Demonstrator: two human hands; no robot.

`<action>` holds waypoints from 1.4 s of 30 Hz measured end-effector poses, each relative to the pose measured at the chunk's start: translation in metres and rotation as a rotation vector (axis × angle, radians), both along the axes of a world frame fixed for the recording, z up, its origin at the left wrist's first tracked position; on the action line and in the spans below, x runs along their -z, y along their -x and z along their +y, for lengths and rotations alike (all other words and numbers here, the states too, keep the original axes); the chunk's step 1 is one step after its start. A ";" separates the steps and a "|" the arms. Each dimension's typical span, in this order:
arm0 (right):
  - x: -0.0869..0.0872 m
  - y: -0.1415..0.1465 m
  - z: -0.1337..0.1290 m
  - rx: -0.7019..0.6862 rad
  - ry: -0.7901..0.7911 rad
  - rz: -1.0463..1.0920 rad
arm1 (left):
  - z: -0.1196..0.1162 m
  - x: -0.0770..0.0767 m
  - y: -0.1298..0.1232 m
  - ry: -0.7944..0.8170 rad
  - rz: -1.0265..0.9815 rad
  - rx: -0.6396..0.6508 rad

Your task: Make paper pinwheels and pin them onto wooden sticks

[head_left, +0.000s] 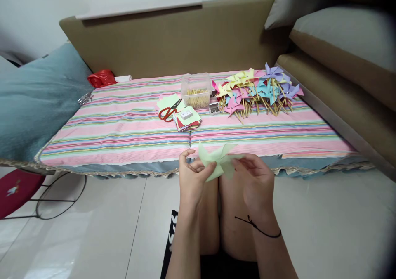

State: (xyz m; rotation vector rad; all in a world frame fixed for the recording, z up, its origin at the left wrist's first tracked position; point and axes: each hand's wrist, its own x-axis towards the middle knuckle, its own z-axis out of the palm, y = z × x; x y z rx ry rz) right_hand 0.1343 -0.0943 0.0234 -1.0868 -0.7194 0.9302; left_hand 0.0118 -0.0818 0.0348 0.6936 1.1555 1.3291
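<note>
A pale green paper pinwheel is held between both hands above my knees, its blades folded in toward the middle. My left hand pinches it, the thumb pressed near the centre and the index finger raised apart. At the opposite side, my right hand grips a blade between thumb and fingers. No stick shows on this pinwheel. Beyond the hands, a stack of coloured paper squares lies on the striped cloth with a small box on top. Red-handled scissors rest beside it on green paper sheets.
A clear plastic tub holds many thin wooden sticks. Next to it sits a small open box. Finished pinwheels on sticks are heaped at the right. A red plastic bag lies far left, and a red stool stands on the floor.
</note>
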 end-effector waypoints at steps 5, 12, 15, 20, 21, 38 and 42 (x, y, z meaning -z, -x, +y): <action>-0.005 0.001 -0.004 -0.071 -0.194 -0.237 | 0.000 0.001 -0.002 -0.001 -0.043 -0.036; -0.005 0.003 -0.005 -0.091 -0.235 -0.397 | -0.001 -0.001 -0.003 -0.008 -0.071 -0.028; -0.005 0.006 -0.005 -0.015 -0.203 -0.405 | -0.002 -0.002 -0.003 -0.010 -0.062 0.001; -0.005 0.011 -0.004 0.087 -0.175 -0.300 | -0.004 -0.005 -0.004 -0.013 -0.054 0.043; -0.005 0.012 -0.003 0.088 -0.160 -0.248 | -0.004 -0.006 -0.004 -0.018 -0.052 0.048; -0.006 0.011 -0.001 -0.017 -0.036 -0.010 | -0.005 -0.008 -0.005 -0.038 -0.040 0.061; -0.007 0.012 -0.001 0.010 -0.066 -0.002 | -0.005 -0.008 -0.003 -0.039 -0.015 0.086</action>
